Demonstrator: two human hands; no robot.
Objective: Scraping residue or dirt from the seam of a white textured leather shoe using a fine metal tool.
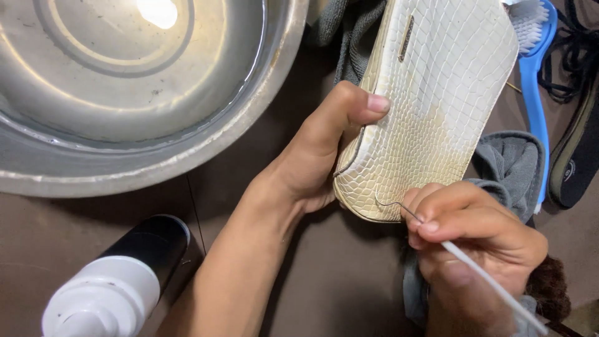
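Gripping a white croc-textured purse (pixel 437 93) w/ the left hand (pixel 318 156): thumb pressed on the front face near the lower left edge, other fingers hidden behind it. Purse is tilted, its lower corner yellowed and stained, sitting just above the right hand (pixel 474 237). That hand is pinched shut on a thin white-handled tool (pixel 486 281) w/ a fine curved metal hook (pixel 390 203) at its tip; hook touches the purse's bottom edge. Hands are near each other but not touching, purse corner btwn them.

Grey cloth (pixel 515 165) lies under and beside the right hand, more grey fabric behind the purse at top. Blue brush (pixel 533 75) w/ white bristles rests to the right of the purse, partly covered by it. Dark sandal (pixel 577 156) at far right edge. Large steel basin (pixel 125 93) holding clear water fills the upper left. Black spray can w/ white cap (pixel 118 287) stands at lower left, beside the left forearm. All on a brown surface (pixel 337 281)
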